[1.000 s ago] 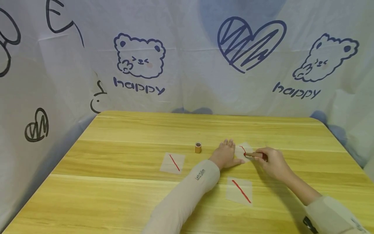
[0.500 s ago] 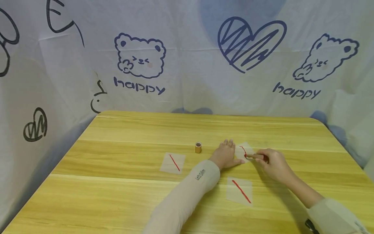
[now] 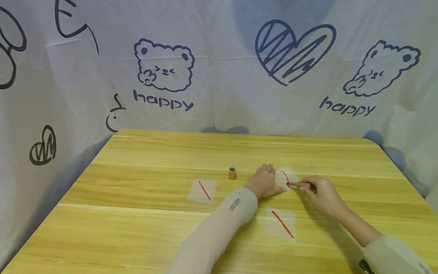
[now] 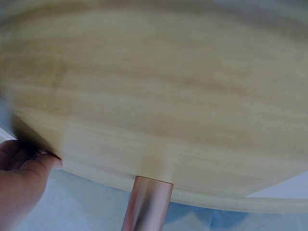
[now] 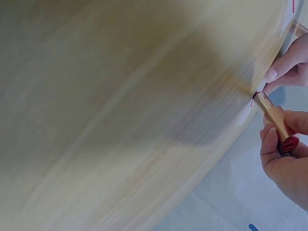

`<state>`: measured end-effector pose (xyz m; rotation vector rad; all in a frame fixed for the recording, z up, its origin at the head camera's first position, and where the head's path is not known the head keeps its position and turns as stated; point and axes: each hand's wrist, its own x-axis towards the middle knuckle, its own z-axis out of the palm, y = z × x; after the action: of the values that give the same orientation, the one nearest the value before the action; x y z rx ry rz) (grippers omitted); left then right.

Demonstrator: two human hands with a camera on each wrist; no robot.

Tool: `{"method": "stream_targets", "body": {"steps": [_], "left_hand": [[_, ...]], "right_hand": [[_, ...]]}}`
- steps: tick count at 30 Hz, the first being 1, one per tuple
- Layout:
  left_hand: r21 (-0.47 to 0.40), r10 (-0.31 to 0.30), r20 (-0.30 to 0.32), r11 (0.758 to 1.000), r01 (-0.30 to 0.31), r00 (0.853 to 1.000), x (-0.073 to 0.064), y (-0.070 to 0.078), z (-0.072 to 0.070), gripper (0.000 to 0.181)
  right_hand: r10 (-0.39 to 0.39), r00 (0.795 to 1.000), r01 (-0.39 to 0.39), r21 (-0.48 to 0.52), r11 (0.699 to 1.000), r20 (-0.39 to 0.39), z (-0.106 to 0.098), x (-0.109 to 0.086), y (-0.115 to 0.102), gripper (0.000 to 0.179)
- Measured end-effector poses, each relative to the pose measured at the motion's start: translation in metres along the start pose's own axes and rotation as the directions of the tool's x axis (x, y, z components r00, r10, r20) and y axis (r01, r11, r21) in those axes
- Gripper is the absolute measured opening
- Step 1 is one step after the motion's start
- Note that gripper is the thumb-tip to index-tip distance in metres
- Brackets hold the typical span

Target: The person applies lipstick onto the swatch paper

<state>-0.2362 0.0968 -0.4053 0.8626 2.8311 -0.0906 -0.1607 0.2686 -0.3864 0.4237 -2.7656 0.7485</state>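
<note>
My left hand lies flat on the table, its fingers at the left edge of a small thin white sheet. In my right hand I pinch a gold lipstick, its tip touching that sheet at the lower end of a red stroke. The right wrist view shows the lipstick tilted between thumb and fingers, with a dark red round base. A copper-gold lipstick cap stands upright left of my left hand, its open end up; the left wrist view shows this cap too.
Two more sheets lie on the wooden table, each with a red slanting line: one sheet left of my left forearm, another sheet nearer me. A white cloth with drawings hangs behind the table.
My right hand has moved slightly toward me and right, drawing the lipstick tip down the sheet; the red stroke has grown a little longer. The left hand has stayed in place.
</note>
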Motion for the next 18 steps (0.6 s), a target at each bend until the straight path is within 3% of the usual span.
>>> {"method": "stream_targets", "body": {"steps": [18], "left_hand": [[0.005, 0.001, -0.002, 1.0, -0.001, 1.0, 0.0006, -0.0002, 0.0007, 0.082]], "right_hand": [[-0.016, 1.0, 0.016, 0.002, 1.0, -0.023, -0.0023, -0.0052, -0.0008, 0.022]]}}
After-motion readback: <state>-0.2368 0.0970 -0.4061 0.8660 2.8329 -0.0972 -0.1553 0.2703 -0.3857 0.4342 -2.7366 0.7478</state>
